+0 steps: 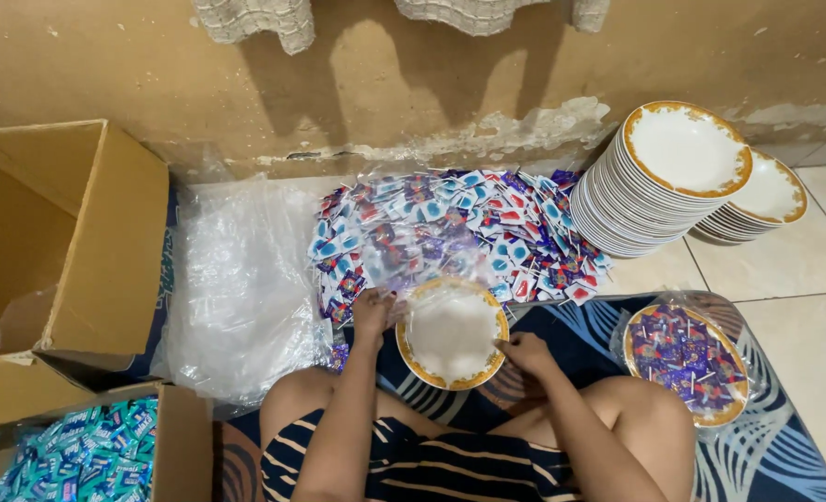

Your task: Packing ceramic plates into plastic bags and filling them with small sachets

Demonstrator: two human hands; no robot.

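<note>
Head view: both hands on a gold-rimmed plate over the lap.
The left hand (373, 311) pinches the plate (452, 333) at its left rim, the right hand (524, 353) pinches its near-right rim through a clear plastic bag (450, 284). Sachets (450, 228) lie just beyond, stacked plates (659, 181) far right, a filled wrapped plate (684, 358) near right, cardboard boxes (69, 242) left.

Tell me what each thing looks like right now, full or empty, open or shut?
Plate in the hands: empty, partly inside a clear bag.
Left hand: gripping that plate's left edge.
Right hand: gripping its right edge.
Bagged plate: filled with small packets, wrapped in plastic.
Plate stacks: piled, leaning, empty on top.
Big cardboard box: open.
Small box: open, holding teal packets.
Packet pile: loose, spread on the floor.
</note>
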